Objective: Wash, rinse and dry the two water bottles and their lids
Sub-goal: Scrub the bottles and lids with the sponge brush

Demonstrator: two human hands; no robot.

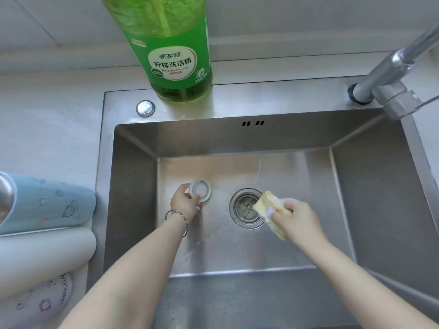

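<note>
My left hand (184,201) pinches a round white lid (200,189) by its rim, low inside the steel sink (370,186), with the lid's open side facing up. My right hand (297,218) grips a soapy yellow sponge (270,208) over the drain strainer (244,207), a hand's width right of the lid. A light blue bottle (54,203) with cartoon prints lies on its side on the counter left of the sink. A white bottle (45,252) lies beside it, nearer to me.
A tall green dish-soap bottle (171,51) stands on the sink's back ledge beside a round metal cap (145,108). The chrome faucet (392,74) rises at the back right. A white printed cloth or item (42,302) lies at the lower left. Water drops dot the basin floor.
</note>
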